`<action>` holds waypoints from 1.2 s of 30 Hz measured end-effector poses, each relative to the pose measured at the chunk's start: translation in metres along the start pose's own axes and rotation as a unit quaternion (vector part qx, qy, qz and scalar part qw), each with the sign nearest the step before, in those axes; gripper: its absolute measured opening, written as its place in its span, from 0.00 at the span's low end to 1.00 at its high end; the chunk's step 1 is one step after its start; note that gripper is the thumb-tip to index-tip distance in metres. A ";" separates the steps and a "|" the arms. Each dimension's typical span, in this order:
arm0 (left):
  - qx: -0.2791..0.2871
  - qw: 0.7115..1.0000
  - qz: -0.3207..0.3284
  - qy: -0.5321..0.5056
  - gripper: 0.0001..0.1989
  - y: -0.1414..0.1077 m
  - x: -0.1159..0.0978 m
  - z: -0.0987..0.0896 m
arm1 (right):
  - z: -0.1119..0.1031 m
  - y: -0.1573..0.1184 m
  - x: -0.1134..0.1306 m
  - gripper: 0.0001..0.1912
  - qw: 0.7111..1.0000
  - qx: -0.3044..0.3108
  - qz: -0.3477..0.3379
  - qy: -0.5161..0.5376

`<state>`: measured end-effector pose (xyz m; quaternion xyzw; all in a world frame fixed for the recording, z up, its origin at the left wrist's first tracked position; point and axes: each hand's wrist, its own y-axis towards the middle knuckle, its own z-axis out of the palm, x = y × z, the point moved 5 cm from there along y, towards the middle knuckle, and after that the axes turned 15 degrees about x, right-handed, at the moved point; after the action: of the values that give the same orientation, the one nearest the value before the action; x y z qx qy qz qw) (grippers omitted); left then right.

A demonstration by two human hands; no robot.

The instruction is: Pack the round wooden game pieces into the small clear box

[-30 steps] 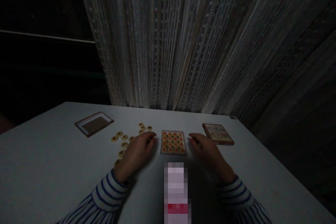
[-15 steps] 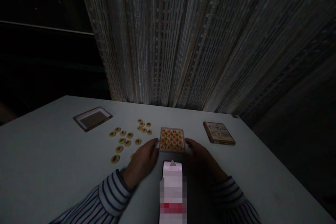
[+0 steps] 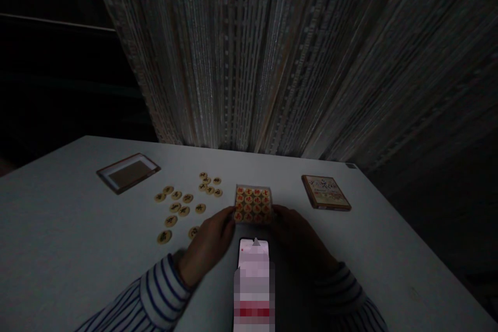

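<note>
A clear square tray [image 3: 253, 204] with red-marked xiangqi pieces in neat rows lies between my hands. My left hand [image 3: 213, 238] grips its left edge, thumb toward me and fingers at the side. At the right edge, my right hand [image 3: 298, 236] holds it too, though that hand is in deep shadow. Loose dark-marked xiangqi pieces [image 3: 175, 207] are scattered on the table to the left, one of them [image 3: 193, 232] close to my left hand's knuckles.
An open box part [image 3: 126, 174] with a brown rim lies at the far left of the white table [image 3: 389, 249]. A closed printed box [image 3: 327, 192] is on the right. A phone [image 3: 253, 259] stands near me, below the tray. A string curtain [image 3: 249, 62] hangs behind.
My view has shifted slightly, so the things on the table appear a little moved. My hands have closed in on the sides of the tray, which looks slightly tilted.
</note>
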<state>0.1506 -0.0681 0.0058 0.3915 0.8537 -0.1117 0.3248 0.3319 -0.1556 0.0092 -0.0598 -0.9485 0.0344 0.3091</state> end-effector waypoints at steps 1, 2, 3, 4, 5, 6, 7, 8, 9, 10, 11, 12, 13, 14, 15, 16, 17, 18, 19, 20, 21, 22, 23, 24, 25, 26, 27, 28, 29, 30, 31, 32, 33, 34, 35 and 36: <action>-0.001 1.000 0.000 0.002 0.17 0.000 0.000 0.000 | -0.001 0.000 0.001 0.20 1.000 0.002 0.004 -0.001; -0.002 1.000 0.000 0.005 0.17 0.000 0.000 0.000 | -0.001 -0.001 0.002 0.20 1.000 0.002 0.006 -0.003; -0.004 1.000 0.001 0.008 0.17 0.000 0.001 0.000 | -0.002 -0.001 0.003 0.20 1.000 0.001 0.003 -0.003; -0.006 1.000 0.002 0.011 0.17 0.000 0.001 0.000 | -0.003 -0.002 0.004 0.19 1.000 -0.002 -0.003 -0.003; -0.009 1.000 0.004 0.013 0.17 0.000 0.001 0.000 | -0.003 -0.002 0.006 0.19 1.000 -0.004 -0.014 -0.001; -0.009 1.000 0.006 0.014 0.17 0.000 0.002 0.000 | -0.004 -0.002 0.007 0.18 1.000 -0.007 -0.026 0.002; -0.010 1.000 0.006 0.014 0.17 0.000 0.002 0.001 | -0.004 -0.002 0.008 0.18 0.999 -0.010 -0.036 0.006; -0.011 1.000 0.006 0.014 0.17 0.000 0.003 0.001 | -0.004 -0.002 0.009 0.18 0.999 -0.009 -0.043 0.008; -0.012 1.000 0.005 0.014 0.16 0.000 0.004 0.001 | -0.004 -0.002 0.009 0.18 0.999 -0.008 -0.045 0.009; -0.014 1.000 0.007 0.013 0.16 0.000 0.004 0.002 | -0.004 -0.002 0.008 0.18 0.999 -0.005 -0.046 0.011; -0.017 1.000 0.011 0.013 0.16 -0.001 0.004 0.002 | -0.003 -0.001 0.007 0.18 0.999 -0.001 -0.049 0.014; -0.023 0.999 0.017 0.013 0.16 -0.001 0.003 0.002 | -0.002 -0.001 0.007 0.17 0.998 -0.001 -0.054 0.018; -0.033 0.999 0.024 0.015 0.16 -0.002 0.003 0.001 | -0.002 -0.001 0.005 0.17 0.998 -0.003 -0.059 0.024; -0.047 0.998 0.033 0.018 0.15 -0.003 0.002 0.000 | -0.002 -0.001 0.004 0.18 0.997 -0.012 -0.064 0.031; -0.063 0.997 0.042 0.022 0.14 -0.004 0.001 -0.002 | -0.003 -0.001 0.001 0.18 0.997 -0.036 -0.060 0.035; -0.081 0.995 0.054 0.026 0.13 -0.005 0.000 -0.004 | -0.002 0.000 -0.003 0.19 0.997 -0.050 -0.046 0.037; -0.099 0.992 0.070 0.029 0.12 -0.007 -0.002 -0.008 | -0.003 0.000 -0.006 0.19 0.996 -0.075 -0.030 0.038; -0.122 0.988 0.085 0.032 0.10 -0.010 -0.003 -0.012 | -0.005 0.000 -0.010 0.18 0.994 -0.105 -0.011 0.038; -0.146 0.984 0.098 0.038 0.09 -0.013 -0.004 -0.018 | -0.005 0.000 -0.011 0.16 0.992 -0.121 -0.009 0.034; -0.174 0.978 0.106 0.046 0.08 -0.017 -0.005 -0.024 | -0.006 0.000 -0.010 0.15 0.991 -0.133 -0.016 0.031; -0.200 0.972 0.107 0.057 0.08 -0.022 -0.004 -0.030 | -0.006 0.000 -0.010 0.14 0.989 -0.144 -0.023 0.028; -0.220 0.967 0.108 0.072 0.07 -0.028 -0.004 -0.035 | -0.007 0.000 -0.008 0.13 0.988 -0.150 -0.034 0.024; -0.241 0.961 0.104 0.087 0.07 -0.035 -0.002 -0.040 | -0.008 0.000 -0.007 0.13 0.986 -0.157 -0.045 0.020; -0.258 0.956 0.097 0.101 0.06 -0.042 0.001 -0.044 | -0.009 0.000 -0.005 0.13 0.985 -0.163 -0.054 0.013; -0.268 0.952 0.093 0.112 0.06 -0.050 0.004 -0.047 | -0.010 0.000 -0.004 0.13 0.984 -0.168 -0.063 0.005; -0.273 0.949 0.093 0.125 0.05 -0.057 0.006 -0.048 | -0.011 -0.001 -0.003 0.13 0.982 -0.175 -0.073 -0.004; -0.281 0.946 0.092 0.133 0.05 -0.064 0.009 -0.049 | -0.012 -0.001 -0.002 0.13 0.980 -0.181 -0.083 -0.013; -0.287 0.944 0.089 0.140 0.05 -0.071 0.012 -0.049 | -0.012 -0.001 -0.001 0.13 0.978 -0.186 -0.094 -0.021; -0.296 0.941 0.079 0.142 0.04 -0.077 0.015 -0.049 | -0.012 -0.002 0.000 0.14 0.976 -0.190 -0.104 -0.028; -0.295 0.942 0.069 0.146 0.04 -0.081 0.017 -0.048 | -0.012 -0.003 0.001 0.14 0.975 -0.190 -0.115 -0.033; -0.294 0.942 0.063 0.147 0.05 -0.085 0.018 -0.048 | -0.011 -0.003 0.002 0.14 0.974 -0.189 -0.121 -0.035; -0.288 0.944 0.057 0.147 0.06 -0.087 0.018 -0.047 | -0.010 -0.004 0.003 0.14 0.974 -0.185 -0.125 -0.037; -0.281 0.947 0.048 0.146 0.07 -0.088 0.018 -0.047 | -0.010 -0.005 0.005 0.14 0.974 -0.180 -0.131 -0.040; -0.275 0.950 0.036 0.143 0.08 -0.088 0.019 -0.047 | -0.010 -0.006 0.006 0.14 0.974 -0.180 -0.133 -0.042; -0.269 0.953 0.020 0.140 0.09 -0.087 0.019 -0.047 | -0.009 -0.007 0.007 0.14 0.974 -0.177 -0.134 -0.046; -0.266 0.954 0.003 0.135 0.10 -0.086 0.020 -0.048 | -0.009 -0.009 0.009 0.14 0.973 -0.178 -0.138 -0.052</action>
<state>0.0543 -0.0924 0.0239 0.3049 0.8870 0.1745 0.2996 0.3293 -0.1627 0.0228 0.0191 -0.9533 -0.1748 0.2455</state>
